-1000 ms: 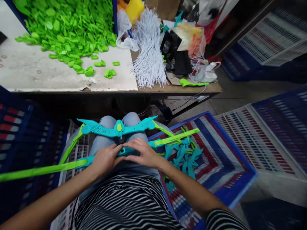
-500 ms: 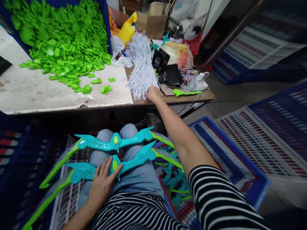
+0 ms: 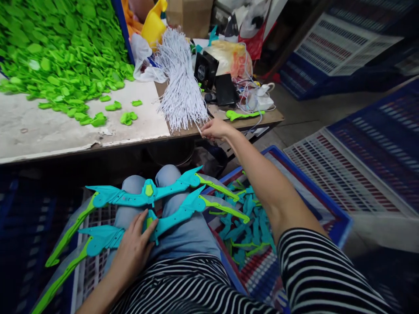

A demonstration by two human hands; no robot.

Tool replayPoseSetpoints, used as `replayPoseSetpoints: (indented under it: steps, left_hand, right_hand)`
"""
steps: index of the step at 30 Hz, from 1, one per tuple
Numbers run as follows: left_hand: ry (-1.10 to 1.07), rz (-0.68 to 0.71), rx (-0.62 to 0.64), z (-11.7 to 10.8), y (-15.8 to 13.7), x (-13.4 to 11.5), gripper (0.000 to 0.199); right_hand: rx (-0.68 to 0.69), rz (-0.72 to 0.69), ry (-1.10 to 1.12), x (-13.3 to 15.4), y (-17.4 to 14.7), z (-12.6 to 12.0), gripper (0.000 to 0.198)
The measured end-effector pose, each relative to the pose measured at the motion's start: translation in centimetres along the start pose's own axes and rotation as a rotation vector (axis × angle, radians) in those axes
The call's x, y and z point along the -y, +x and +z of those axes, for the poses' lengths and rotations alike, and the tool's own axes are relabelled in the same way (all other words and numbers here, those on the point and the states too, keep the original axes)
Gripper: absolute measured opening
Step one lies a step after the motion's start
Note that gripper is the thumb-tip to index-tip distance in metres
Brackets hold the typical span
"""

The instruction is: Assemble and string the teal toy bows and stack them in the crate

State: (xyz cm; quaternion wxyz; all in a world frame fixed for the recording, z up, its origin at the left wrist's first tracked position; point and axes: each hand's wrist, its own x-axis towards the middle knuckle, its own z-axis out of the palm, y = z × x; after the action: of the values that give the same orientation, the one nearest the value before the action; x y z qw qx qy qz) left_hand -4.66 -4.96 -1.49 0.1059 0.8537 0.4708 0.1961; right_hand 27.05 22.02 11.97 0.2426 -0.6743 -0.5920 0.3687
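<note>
Two toy bows lie across my lap, turquoise in the middle with lime-green limbs. My left hand (image 3: 135, 240) rests over the middle of the nearer toy bow (image 3: 176, 218), thumb and fingers around its grip by the green inset. The farther toy bow (image 3: 131, 198) lies on my knees, not held. At the table's front edge my right hand (image 3: 214, 130) is closed in a pinch on the end of a white string (image 3: 198, 127). That string leads back to a thick bundle of white strings (image 3: 181, 87) on the table.
Lime-green plastic pieces (image 3: 75, 65) spill from a blue crate onto the table (image 3: 131, 135) at left. A black fan (image 3: 206, 69), cables and a green limb piece (image 3: 244, 114) lie right of the strings. A blue-rimmed crate (image 3: 340, 222) of turquoise parts stands at my right.
My right hand has drawn back from the bundle to the table edge, pinching a string end. My left hand stays on the nearer bow. The view has shifted slightly.
</note>
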Motion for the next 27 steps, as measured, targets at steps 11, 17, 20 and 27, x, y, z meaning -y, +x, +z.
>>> replayPoseSetpoints:
  steps: [11, 17, 20, 27]
  left_hand:
    - [-0.339, 0.097, 0.171, -1.7, 5.0, -5.5, 0.034]
    - [-0.751, -0.002, 0.58, 4.7, 8.7, -11.3, 0.027]
    - [-0.865, -0.208, 0.709, 7.9, 10.0, -13.1, 0.02]
    - [-1.071, -0.584, 0.709, 10.7, 11.8, -14.7, 0.01]
  right_hand:
    - [0.297, 0.402, 0.294, -15.7, -25.5, -0.2, 0.019]
    - [-0.292, 0.33, 0.371, -19.9, -28.9, 3.7, 0.028]
    - [-0.463, 0.229, 0.293, -21.2, -29.0, 5.9, 0.024]
    - [-0.577, -0.024, -0.101, -22.2, -29.7, 7.8, 0.016]
